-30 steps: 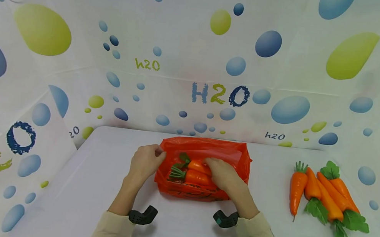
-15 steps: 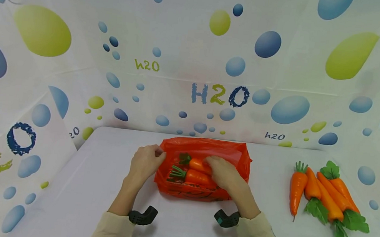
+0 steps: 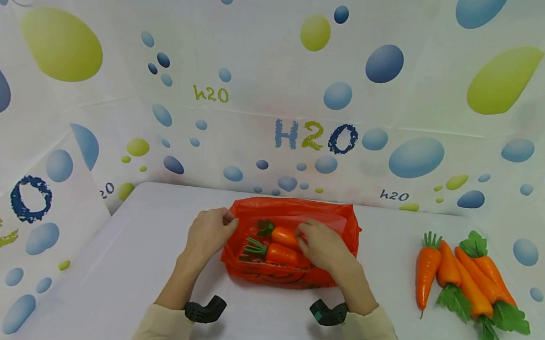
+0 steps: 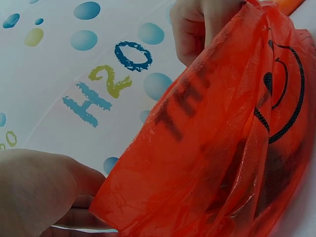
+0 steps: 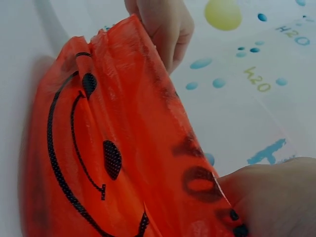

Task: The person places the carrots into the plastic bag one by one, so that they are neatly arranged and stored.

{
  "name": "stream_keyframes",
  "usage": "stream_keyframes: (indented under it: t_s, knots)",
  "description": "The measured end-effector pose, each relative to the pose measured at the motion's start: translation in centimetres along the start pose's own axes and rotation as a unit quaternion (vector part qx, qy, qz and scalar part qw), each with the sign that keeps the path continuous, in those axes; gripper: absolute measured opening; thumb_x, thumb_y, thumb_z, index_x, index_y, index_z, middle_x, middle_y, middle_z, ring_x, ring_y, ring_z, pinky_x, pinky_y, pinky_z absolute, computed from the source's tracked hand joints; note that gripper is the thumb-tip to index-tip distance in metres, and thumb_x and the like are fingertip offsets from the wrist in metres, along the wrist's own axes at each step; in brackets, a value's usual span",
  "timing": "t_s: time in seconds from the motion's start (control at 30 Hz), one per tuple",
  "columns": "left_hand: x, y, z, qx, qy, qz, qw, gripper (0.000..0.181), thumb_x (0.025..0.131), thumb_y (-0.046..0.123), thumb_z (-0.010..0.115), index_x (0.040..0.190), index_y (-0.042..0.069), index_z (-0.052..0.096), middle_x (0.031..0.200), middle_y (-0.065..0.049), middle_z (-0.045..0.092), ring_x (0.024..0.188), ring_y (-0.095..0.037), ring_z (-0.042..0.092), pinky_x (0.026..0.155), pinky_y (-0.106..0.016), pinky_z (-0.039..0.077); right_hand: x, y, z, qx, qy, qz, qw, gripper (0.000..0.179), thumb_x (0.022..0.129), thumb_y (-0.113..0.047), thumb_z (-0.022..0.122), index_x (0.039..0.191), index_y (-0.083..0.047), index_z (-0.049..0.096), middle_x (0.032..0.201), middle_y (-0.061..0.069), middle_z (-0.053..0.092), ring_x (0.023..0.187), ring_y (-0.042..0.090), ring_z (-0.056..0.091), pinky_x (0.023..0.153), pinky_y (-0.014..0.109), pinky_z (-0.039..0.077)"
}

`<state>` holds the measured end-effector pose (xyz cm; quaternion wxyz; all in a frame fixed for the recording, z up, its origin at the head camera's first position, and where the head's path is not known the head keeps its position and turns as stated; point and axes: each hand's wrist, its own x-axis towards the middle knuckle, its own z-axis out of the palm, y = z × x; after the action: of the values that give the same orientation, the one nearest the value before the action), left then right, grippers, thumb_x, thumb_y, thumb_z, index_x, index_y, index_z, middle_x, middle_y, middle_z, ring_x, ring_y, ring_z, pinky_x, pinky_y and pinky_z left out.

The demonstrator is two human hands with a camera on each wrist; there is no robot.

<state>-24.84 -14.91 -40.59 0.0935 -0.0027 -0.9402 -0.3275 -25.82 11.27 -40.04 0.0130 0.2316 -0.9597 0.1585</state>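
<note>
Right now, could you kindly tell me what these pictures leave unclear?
Head view: the right end of the upper bagged carrot, behind the right hand, so any grip is unclear.
Left wrist view: what lies inside the red bag, masked by its wall.
Right wrist view: the printed face, cut off by the lower edge.

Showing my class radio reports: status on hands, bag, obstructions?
Left hand holds bag by left edge. Right hand over bag, grip unclear. Two carrots visible inside. Right hand partly covers opening; loose carrots off to the right.

left grip (image 3: 209, 232): pinching | right grip (image 3: 324, 246): loosely curled, palm down | forearms (image 3: 180, 279) angled inward
</note>
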Motion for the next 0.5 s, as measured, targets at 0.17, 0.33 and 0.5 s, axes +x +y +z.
stream_keyframes:
  t_s: [0.17,0.33,0.5]
  knots:
    - [0.0,-0.1,0.0,0.000,0.001,0.001,1.0000,0.023,0.095,0.023,0.062,0.100,0.004,0.074,0.083,-0.007,0.073,0.069,-0.017,0.061,0.064,-0.031,0.057,-0.1,0.2,-0.4,-0.002,0.004,0.012,0.9999,0.011,0.096,-0.017,0.064,0.105,-0.012,0.069,0.102,0.002,0.064,0.094,0.018,0.060,0.088,0.038,0.056]
    - [0.1,-0.1,0.1,0.004,0.000,0.000,1.0000,0.024,0.095,0.024,0.062,0.100,0.004,0.074,0.084,-0.007,0.073,0.071,-0.017,0.062,0.065,-0.031,0.057,-0.3,0.4,-1.0,0.006,0.011,0.014,0.9998,0.010,0.096,-0.017,0.063,0.103,-0.012,0.068,0.097,0.001,0.062,0.090,0.017,0.057,0.086,0.036,0.055]
    - [0.1,0.0,0.1,0.005,-0.002,-0.002,1.0000,0.024,0.096,0.024,0.062,0.101,0.004,0.074,0.085,-0.007,0.074,0.071,-0.018,0.062,0.066,-0.032,0.057,-0.5,0.5,-1.6,0.012,0.011,0.020,0.9997,0.010,0.096,-0.018,0.063,0.103,-0.012,0.067,0.096,0.001,0.060,0.089,0.017,0.055,0.086,0.037,0.055]
